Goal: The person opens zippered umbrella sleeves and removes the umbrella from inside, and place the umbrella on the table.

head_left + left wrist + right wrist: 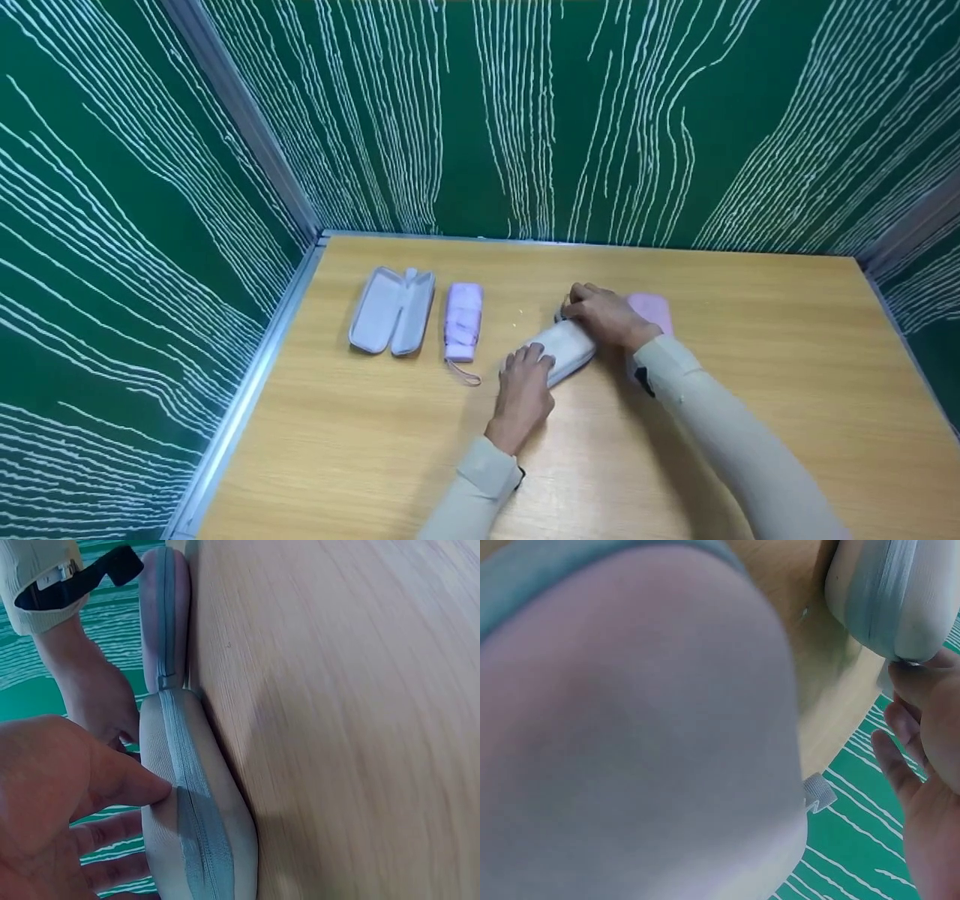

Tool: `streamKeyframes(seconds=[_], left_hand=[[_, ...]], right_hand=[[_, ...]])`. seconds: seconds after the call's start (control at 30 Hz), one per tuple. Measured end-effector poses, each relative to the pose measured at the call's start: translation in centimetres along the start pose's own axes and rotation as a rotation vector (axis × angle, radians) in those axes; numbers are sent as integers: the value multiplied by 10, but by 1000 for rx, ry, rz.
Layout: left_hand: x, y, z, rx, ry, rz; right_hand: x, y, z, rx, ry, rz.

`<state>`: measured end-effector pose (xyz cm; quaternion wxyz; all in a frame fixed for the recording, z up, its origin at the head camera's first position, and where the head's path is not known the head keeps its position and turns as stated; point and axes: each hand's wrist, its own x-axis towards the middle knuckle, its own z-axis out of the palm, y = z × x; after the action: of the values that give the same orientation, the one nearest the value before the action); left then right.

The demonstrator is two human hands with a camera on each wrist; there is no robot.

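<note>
A whitish zippered case [566, 346] with a grey-blue zip band lies slantwise on the table between the hands. My left hand [523, 386] holds its near end, the thumb [146, 784] against its side in the left wrist view. At the far end, my right hand [609, 319] pinches the case's tip by the zip's end, where a small pale tab [886, 679] shows in the right wrist view. The pull itself is mostly hidden by the fingers. Partly under the right forearm lies a pink zippered case [651, 309], big and blurred in the right wrist view.
On the left, a pale grey hard case [381, 311] lies opened into two halves. Beside it is a folded lilac umbrella [463, 319] with a wrist strap [465, 373]. Green walls [615, 120] with white lines border the wooden table [360, 435] at the back and sides.
</note>
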<state>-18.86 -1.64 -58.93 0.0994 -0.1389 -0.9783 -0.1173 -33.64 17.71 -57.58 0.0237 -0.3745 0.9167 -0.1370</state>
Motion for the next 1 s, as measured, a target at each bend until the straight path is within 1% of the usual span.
streamKeyframes(seconds=[0.13, 0.33, 0.43, 0.6, 0.7, 0.83, 1.0], left_hand=[[0, -3, 0, 6, 5, 17], [-1, -3, 0, 0, 2, 9], [-1, -3, 0, 17, 2, 9], [-1, -3, 1, 68, 22, 24], [-1, -3, 2, 79, 28, 27], [-1, -3, 3, 64, 28, 18], [-2, -3, 2, 43, 23, -2]], right_hand=[[3, -1, -2, 2, -8, -14], [9, -4, -5, -30, -64, -4], [12, -4, -6, -26, -83, -10], [14, -2, -7, -24, -104, -40], [14, 0, -6, -12, -124, -24], [13, 2, -5, 14, -147, 21], [11, 2, -6, 13, -163, 30]])
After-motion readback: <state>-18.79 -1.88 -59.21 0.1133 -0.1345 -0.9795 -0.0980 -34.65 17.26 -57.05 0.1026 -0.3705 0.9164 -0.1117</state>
